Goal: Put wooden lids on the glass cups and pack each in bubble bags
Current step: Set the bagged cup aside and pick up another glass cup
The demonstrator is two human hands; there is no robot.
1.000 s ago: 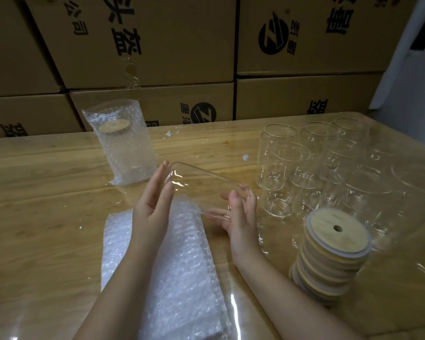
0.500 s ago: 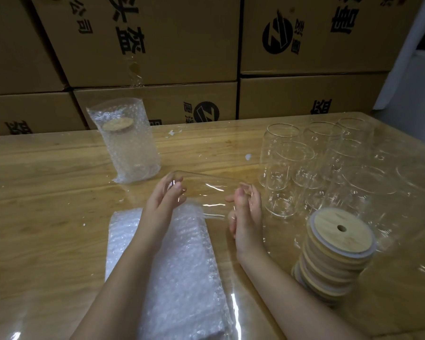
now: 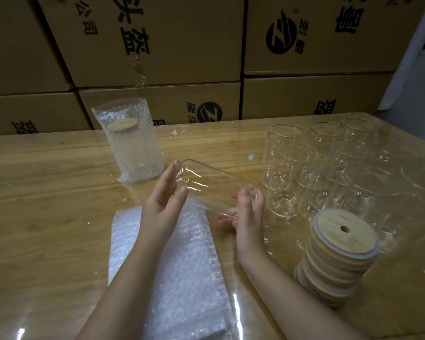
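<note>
Cup [image 3: 211, 190] sideways; my left grip [image 3: 165, 197] flat against it, right grip [image 3: 249, 212] clasping. Advise standing it upright before lid [image 3: 345, 233].

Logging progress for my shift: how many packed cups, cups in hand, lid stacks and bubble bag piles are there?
Packed cup: 1
Held cup: 1
Lid stack: 1
Bubble bag pile: 1
Total: 4

- On the table [image 3: 47, 192] bubble bags [image 3: 182, 278] are laid; one glass cup [image 3: 211, 187] is held above their far end.
- A bagged cup [image 3: 133, 143] is stood behind, left.
- Right, cups [image 3: 329, 163] are grouped, lids [image 3: 339, 253] before them.
</note>
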